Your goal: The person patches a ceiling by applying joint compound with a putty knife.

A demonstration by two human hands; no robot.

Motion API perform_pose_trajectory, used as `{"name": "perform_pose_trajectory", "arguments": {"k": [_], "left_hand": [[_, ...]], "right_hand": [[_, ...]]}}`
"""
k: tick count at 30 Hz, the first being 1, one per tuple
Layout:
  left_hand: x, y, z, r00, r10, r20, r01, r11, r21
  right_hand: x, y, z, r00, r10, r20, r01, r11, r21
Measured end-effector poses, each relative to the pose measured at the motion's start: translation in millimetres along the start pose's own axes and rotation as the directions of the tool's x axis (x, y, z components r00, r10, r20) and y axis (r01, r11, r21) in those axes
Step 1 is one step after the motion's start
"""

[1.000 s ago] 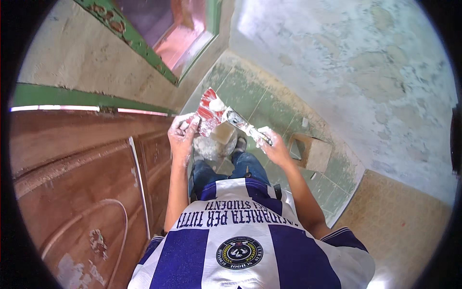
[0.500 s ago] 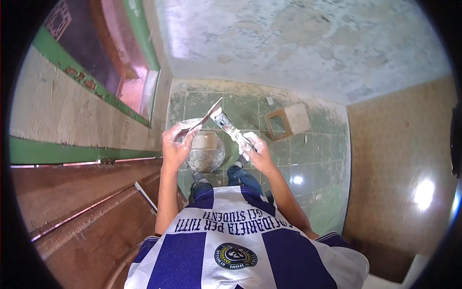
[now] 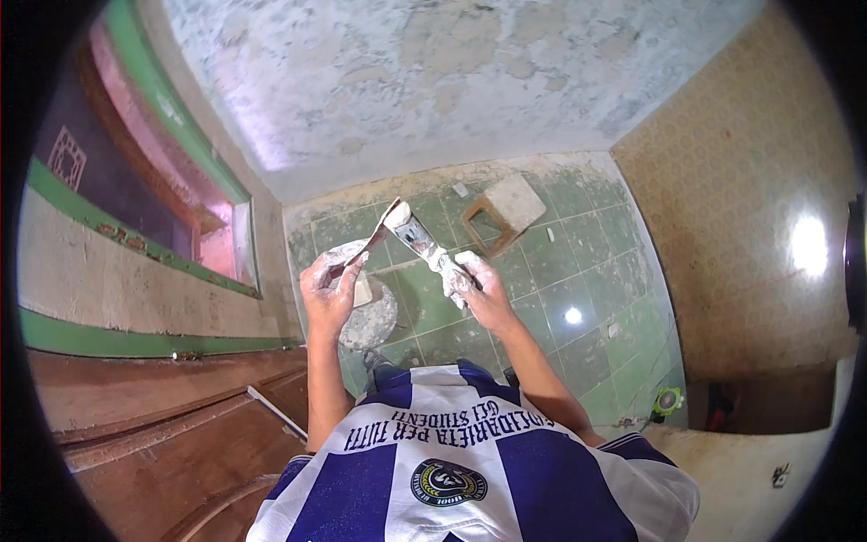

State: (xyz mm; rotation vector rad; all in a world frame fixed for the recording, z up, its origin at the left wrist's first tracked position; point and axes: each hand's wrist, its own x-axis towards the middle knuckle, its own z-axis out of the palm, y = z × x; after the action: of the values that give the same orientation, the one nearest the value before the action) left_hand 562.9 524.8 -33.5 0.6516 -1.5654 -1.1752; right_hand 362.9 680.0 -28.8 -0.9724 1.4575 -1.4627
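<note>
My left hand (image 3: 327,287), smeared with white paste, pinches a thin flat spreader plate (image 3: 377,235) that slants up and to the right. In my right hand (image 3: 484,294) is the handle of a putty knife (image 3: 421,242), coated with white paste along its neck. Its blade points up and left, and its tip meets or nearly meets the plate's upper end. Below my left hand stands a round, speckled grey object (image 3: 372,323) on the floor, with a pale rectangular piece (image 3: 362,292) on top, partly hidden by the hand.
A box-shaped stool or block (image 3: 519,200) lies on the green tiled floor (image 3: 578,271) near the patchy wall (image 3: 433,99). Left is a green-framed window (image 3: 230,185) above brown wooden panels (image 3: 163,397). A green round object (image 3: 668,400) sits at the lower right.
The view has turned, so the stool and the round object appear farther left and more of the right side shows. Both hands keep their tools, with the tips still close together.
</note>
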Motion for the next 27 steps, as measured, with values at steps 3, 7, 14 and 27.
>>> {"name": "perform_pose_trajectory", "arguments": {"k": [3,7,14,27], "left_hand": [[-13,13,45,0.996,-0.043,0.079,0.046,0.998,-0.045],[-32,20,113,0.984,-0.128,0.127,0.144,0.981,-0.132],[-72,40,246,0.896,-0.359,0.262,0.424,0.868,-0.258],[-83,19,427,0.562,-0.493,0.664,0.81,0.492,-0.32]], "right_hand": [[-30,-8,-46,0.997,-0.025,-0.079,0.025,1.0,-0.002],[-72,-24,-108,0.983,-0.028,-0.18,0.027,1.0,-0.01],[-162,-1,-230,0.914,-0.013,-0.405,-0.005,0.999,-0.043],[-253,39,-331,0.633,0.133,-0.762,0.134,0.952,0.277]]}}
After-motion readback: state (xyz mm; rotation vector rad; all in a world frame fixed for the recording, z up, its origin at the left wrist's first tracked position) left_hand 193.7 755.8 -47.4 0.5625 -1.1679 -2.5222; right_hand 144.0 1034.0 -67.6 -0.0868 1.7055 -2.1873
